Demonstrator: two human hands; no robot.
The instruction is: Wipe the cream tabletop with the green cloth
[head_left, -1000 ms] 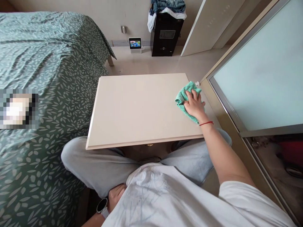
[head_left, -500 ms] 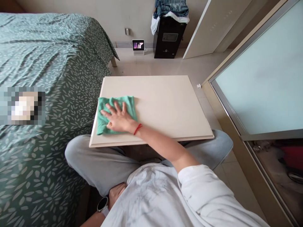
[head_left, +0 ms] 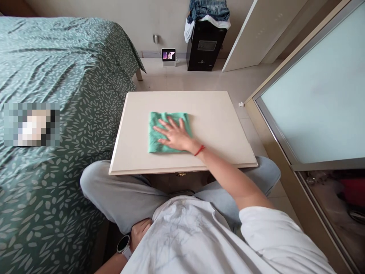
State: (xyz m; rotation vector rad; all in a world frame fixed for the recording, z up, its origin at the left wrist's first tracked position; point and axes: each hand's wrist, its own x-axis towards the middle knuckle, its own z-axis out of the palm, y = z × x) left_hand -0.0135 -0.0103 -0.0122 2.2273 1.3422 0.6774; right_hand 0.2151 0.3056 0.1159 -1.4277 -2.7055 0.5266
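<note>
My right hand (head_left: 177, 136), with a red string around its wrist, lies flat with fingers spread on a folded green cloth (head_left: 154, 141). Beneath the cloth is the pale cream top of a small table (head_left: 216, 121), close in front of my knees. The cloth sits near the middle of the tabletop, a little left of centre. My left hand (head_left: 140, 231) rests in my lap against the white shirt, a watch on its wrist. Its fingers are mostly hidden, so I cannot tell whether they hold anything.
A bed with a green leaf-patterned cover (head_left: 85, 87) stands on the left, with a blurred-out object on it. At the back are a small screen (head_left: 169, 57) and a black cabinet (head_left: 203, 49) topped with clothes. A frosted sliding door (head_left: 319, 83) runs along the right.
My right hand and the green cloth have slid right and slightly away from me, from the tabletop's left edge towards its middle. My left hand has stayed in my lap.
</note>
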